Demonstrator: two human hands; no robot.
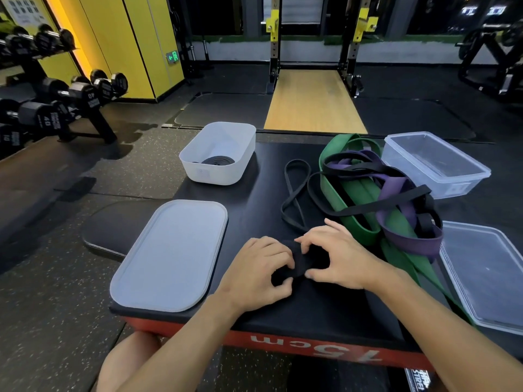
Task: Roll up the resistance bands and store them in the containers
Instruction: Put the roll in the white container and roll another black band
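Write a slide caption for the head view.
Left hand and right hand roll a black band; another coil sits in the white tub.

lid (169, 256) left of hands, tangled bands (376, 193) right

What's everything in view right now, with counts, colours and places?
white tub: one, white, far left
rolled band: one, black, inside white tub
white lid: one, white, near left
clear tub: one, clear, far right
clear lid: one, clear, near right
tangled bands: several, green, purple, black, right of centre
thin band: one, black, centre
half-rolled band: one, black, in both hands
platform: one, black top, red side
dumbbells: several, black, left rack
hands: left hand and right hand, near edge, gripping half-rolled band
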